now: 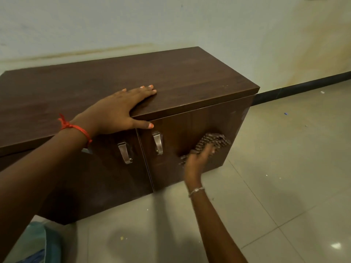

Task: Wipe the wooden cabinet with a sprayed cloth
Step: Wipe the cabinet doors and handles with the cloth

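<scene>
Dark-brown wood-grain cabinet (190,73), a low rectangular box with a flat, overhanging top, standing on the pale glossy tiled floor (284,168) against a cream wall (171,25). From the left: the left hand (121,109), a red thread (76,128) tied at its wrist, lies flat and released on the top panel, fingers straight and thumb hooked over the front edge, probably to steady the cabinet against the wiping push. A curved brushed-metal left handle (124,152) and its matching right handle (158,142) flank the seam between the matt doors. On the right door (180,126), the right hand (197,160), slightly blurred, presses a brown-and-white checked woven cloth (214,139) against the panel, fingers extended rather than clenched. The cloth bunches above and below the palm. Front-face wiping appears under way.
</scene>
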